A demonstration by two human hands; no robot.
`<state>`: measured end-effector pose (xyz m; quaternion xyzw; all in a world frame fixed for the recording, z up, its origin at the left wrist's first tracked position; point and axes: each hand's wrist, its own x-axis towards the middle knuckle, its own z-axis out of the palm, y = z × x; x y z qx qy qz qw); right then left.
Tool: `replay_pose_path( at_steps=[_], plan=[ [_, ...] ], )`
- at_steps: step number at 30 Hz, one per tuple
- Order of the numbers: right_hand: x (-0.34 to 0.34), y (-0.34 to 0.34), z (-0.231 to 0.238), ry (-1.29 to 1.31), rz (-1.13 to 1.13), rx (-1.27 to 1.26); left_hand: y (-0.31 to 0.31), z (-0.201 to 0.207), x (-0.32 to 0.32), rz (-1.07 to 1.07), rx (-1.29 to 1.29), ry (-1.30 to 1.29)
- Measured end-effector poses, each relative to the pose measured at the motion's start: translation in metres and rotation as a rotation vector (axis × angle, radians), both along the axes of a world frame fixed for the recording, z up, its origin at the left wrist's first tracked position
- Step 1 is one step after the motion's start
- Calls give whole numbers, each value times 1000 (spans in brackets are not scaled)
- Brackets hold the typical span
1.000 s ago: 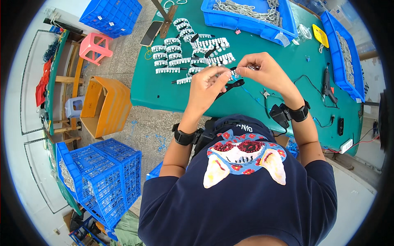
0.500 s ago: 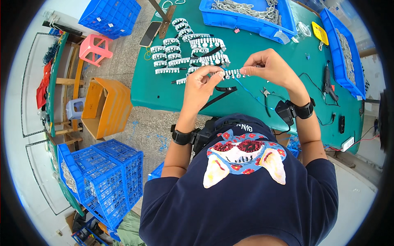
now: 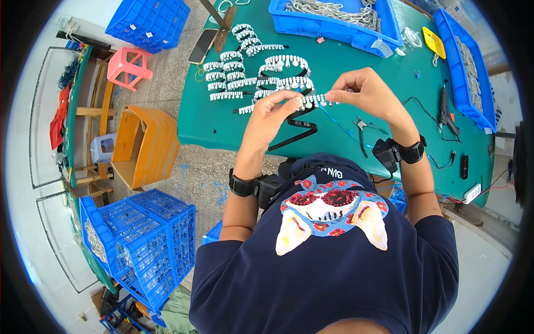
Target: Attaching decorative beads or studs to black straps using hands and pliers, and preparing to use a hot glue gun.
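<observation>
Between my two hands stretches a short strip of rhinestone trim with small drops hanging along its lower side. My left hand pinches its left end between thumb and fingers. The right end sits in the pinch of my right hand. From near the strip, a thin blue strand trails down to the right over the green table. Below my left hand lie plain black bands, partly overlapping. Several headbands trimmed with white beads and stones lie beyond and left of that hand.
Pliers and a black glue gun with its cord lie to the right. Blue bins of silvery chain or cord stand at the back and on the right. A phone rests at the table's left edge.
Two trimmed headbands just beyond my left hand look shifted and turned. The black bands lie slightly nearer to me. Both hands keep their pinch on the trim, almost unmoved.
</observation>
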<state>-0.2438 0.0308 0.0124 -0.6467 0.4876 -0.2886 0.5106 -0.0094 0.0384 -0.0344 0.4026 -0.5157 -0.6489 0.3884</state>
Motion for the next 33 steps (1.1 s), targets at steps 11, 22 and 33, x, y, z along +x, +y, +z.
replay_pose_path(
  at_steps=[11, 22, 33],
  plan=[
    [4, 11, 7, 36, -64, 2, 4, -5, -6, 98, -72, -12],
    [3, 16, 17, 80, -105, -44, 13, 7, -6, 119, -239, 47],
    [9, 21, 26, -33, -105, -89, 17, 5, 0, 109, -256, 159]
  ],
)
